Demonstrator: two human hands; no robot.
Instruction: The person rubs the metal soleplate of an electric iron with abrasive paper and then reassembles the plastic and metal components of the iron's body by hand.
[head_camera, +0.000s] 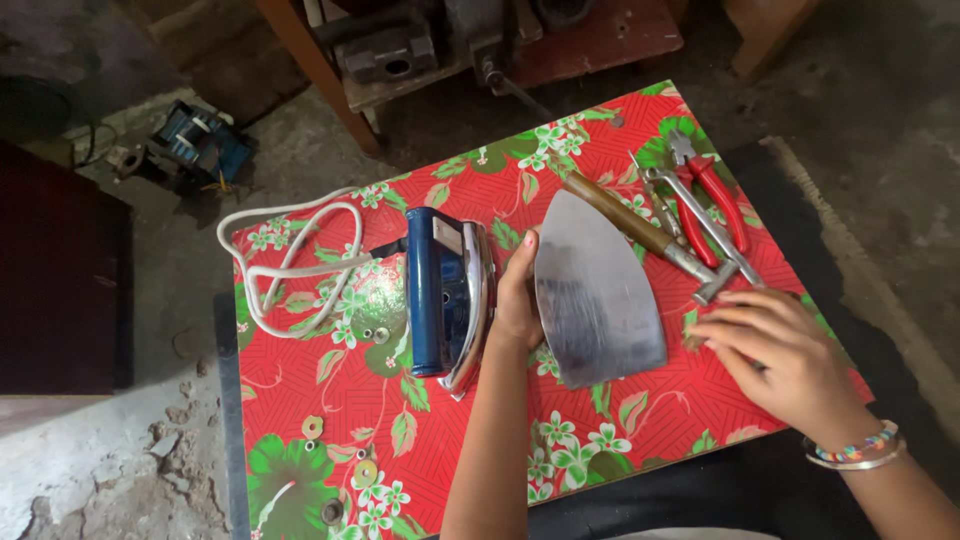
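The landmark is the table (640, 410), a small board covered in red cloth with green and white flowers. Near its middle the left hand (518, 300) stands a bare metal soleplate (598, 290) on its edge, point away from the person; the fingers curl narrowly around the plate's left rim and grip it. Just left of that hand a blue iron body (440, 290) lies on its side on the cloth, its chrome base turned toward the hand, and its white cord (290, 262) loops over the table's left edge.

At the table's right edge the right hand (775, 350) rests flat, fingers close together and stretched toward the tools, clasping nothing that shows. Just beyond its fingertips lie a wooden-handled hammer (640, 228), red-handled pliers (712, 195) and a metal spanner (705, 215), overlapping. Small washers (313, 427) lie scattered near the table's left front corner.
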